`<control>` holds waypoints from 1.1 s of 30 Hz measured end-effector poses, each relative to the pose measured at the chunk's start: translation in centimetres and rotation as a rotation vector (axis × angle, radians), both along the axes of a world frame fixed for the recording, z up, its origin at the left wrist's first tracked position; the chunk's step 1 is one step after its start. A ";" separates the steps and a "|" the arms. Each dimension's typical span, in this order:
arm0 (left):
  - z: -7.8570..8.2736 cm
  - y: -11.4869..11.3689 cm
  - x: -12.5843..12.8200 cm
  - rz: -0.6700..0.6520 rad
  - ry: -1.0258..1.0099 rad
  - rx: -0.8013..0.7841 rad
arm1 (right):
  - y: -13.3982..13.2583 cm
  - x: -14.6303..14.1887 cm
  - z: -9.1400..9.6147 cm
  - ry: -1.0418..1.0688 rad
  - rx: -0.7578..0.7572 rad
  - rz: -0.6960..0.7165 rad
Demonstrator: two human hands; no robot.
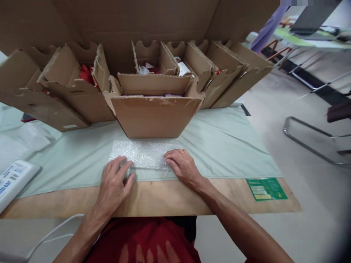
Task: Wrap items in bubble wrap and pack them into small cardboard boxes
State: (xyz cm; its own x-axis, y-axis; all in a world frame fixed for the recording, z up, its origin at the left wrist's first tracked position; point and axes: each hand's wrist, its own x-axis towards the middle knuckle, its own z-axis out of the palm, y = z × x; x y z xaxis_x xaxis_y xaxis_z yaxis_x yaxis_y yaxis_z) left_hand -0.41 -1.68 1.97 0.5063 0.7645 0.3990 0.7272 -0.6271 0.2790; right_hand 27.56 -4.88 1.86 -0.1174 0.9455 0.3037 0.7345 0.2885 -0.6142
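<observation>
A clear sheet of bubble wrap [148, 154] lies flat on the pale green cloth, right in front of me. My left hand [115, 180] rests at its left end, fingertips on the wrap, fingers spread and thumb held apart. At the other end my right hand [182, 164] has its fingers curled together on the wrap's edge. The tips of those fingers are partly hidden. Just beyond the wrap stands an open cardboard box [153, 117], with only a little of its contents showing over the front wall.
Open cardboard bins [82, 91] stand in a row behind, some holding red packets [86, 74]. More clear plastic [27, 140] and a white device [16, 182] lie at the left. A green label [265, 189] marks the table's wooden front edge [164, 199]. A metal chair frame [309, 146] stands to the right.
</observation>
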 end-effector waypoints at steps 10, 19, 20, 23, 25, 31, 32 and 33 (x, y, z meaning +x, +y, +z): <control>3.1 -0.2 1.0 -0.068 0.006 -0.048 | -0.7 1.4 3.6 0.350 -0.184 -0.027; 4.7 1.5 -1.7 0.092 -0.188 -0.424 | -0.6 3.9 5.6 0.915 -0.408 -0.011; 5.0 1.8 -1.8 0.129 -0.220 -0.496 | -0.3 4.2 5.5 0.938 -0.410 -0.044; 5.2 2.5 -1.5 0.240 -0.278 -0.568 | 0.4 5.0 5.2 0.942 -0.416 -0.080; 4.9 2.9 -1.0 0.296 -0.267 -0.534 | 0.5 5.2 4.7 0.881 -0.447 -0.073; 3.0 3.5 -0.2 0.323 -0.153 -0.274 | 0.7 4.2 2.0 0.649 -0.326 -0.245; 2.8 3.8 -0.1 0.315 -0.145 -0.222 | 0.8 4.0 1.7 0.597 -0.288 -0.272; 2.6 4.1 0.0 0.307 -0.138 -0.175 | 0.9 3.9 1.4 0.525 -0.254 -0.296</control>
